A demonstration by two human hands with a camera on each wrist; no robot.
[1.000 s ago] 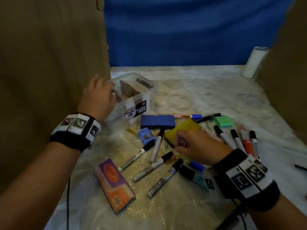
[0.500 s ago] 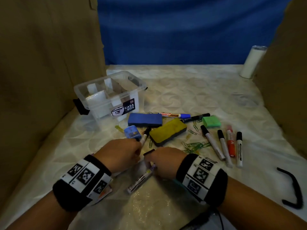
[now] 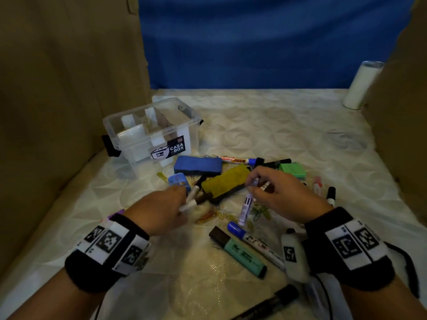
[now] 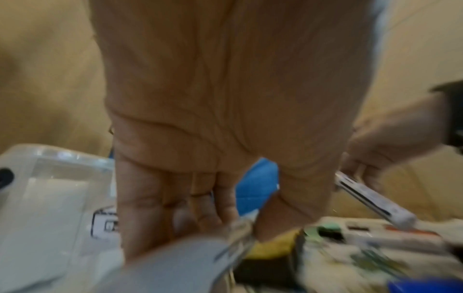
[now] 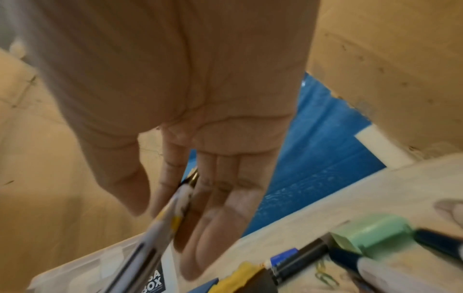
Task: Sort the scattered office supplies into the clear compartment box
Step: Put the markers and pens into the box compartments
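Right grip: the right hand (image 3: 280,192) pinches a white marker (image 3: 246,205) near its upper end, fingers curled round the barrel; the marker hangs tilted above the paper clips (image 3: 260,212). A second marker seems tucked among the same fingers, but I cannot tell for sure.
Left grip: the left hand (image 3: 161,210) closes its fingers on a white marker with a dark cap (image 3: 193,198), low over the surface, just beside the blue sharpener (image 3: 179,181).
Between the hands: the yellow eraser (image 3: 225,182) lies tilted, with the blue eraser (image 3: 197,165) behind it.
Clear box: the clear compartment box (image 3: 147,130) stands open at the far left, white dividers inside, near the blue eraser; its contents are unclear.
Near side: a green highlighter (image 3: 240,252) and a blue-capped marker (image 3: 254,243) lie side by side; a black marker (image 3: 272,301) lies closest.
Right side: a green sticky pad (image 3: 292,169) and more markers (image 3: 323,190) lie past the right hand.
Surface: the pale patterned surface (image 3: 277,125) carries a white cylinder (image 3: 360,85) at its far right corner.
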